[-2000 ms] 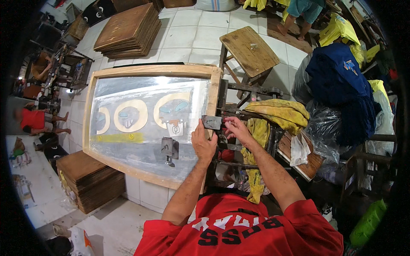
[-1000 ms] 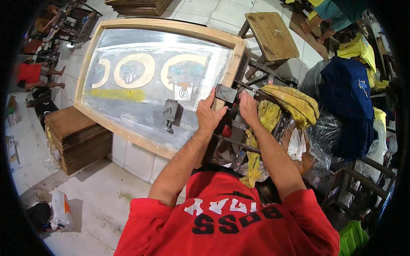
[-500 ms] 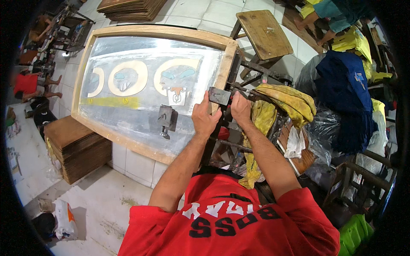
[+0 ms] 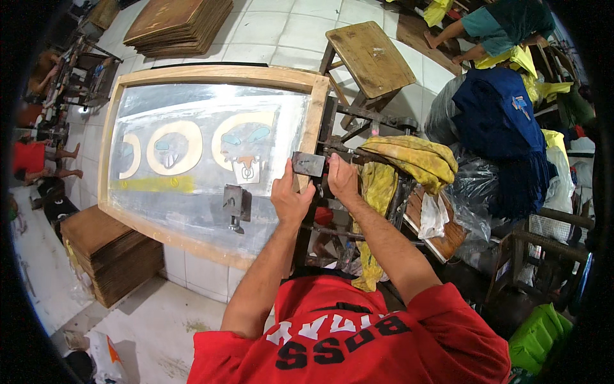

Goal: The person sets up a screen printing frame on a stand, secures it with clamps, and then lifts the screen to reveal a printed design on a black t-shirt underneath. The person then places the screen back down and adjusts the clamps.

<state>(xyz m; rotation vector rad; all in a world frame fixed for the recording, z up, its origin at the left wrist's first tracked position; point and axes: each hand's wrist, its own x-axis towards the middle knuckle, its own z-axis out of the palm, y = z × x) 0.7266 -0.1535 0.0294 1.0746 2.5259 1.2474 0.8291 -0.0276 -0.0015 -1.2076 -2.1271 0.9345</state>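
A wood-framed printing screen (image 4: 313, 118) lies on my left, with letter-like shapes and small cartoon faces showing on its mesh. A grey metal clamp (image 4: 308, 164) sits over the right rail of the frame. My left hand (image 4: 291, 200) holds this clamp from the near side, its index finger along the block's left edge and its thumb below. Just right of the block, my right hand (image 4: 344, 180) is closed, its fingertips by the clamp's right end; what they pinch is hidden. A second metal clamp (image 4: 236, 203), with a screw, rests on the mesh.
Yellow stained cloths (image 4: 409, 159) drape over a dark metal stand at my right. Beyond are a wooden stool (image 4: 371, 57) and a dark blue garment pile (image 4: 502, 118). Stacked brown boards (image 4: 112, 249) stand left; more boards (image 4: 179, 22) lie behind. Another person's legs (image 4: 457, 45) show far right.
The whole scene has shifted left and slightly down as my head moved. Both hands stay at the clamp on the rail, with little visible change in their grip.
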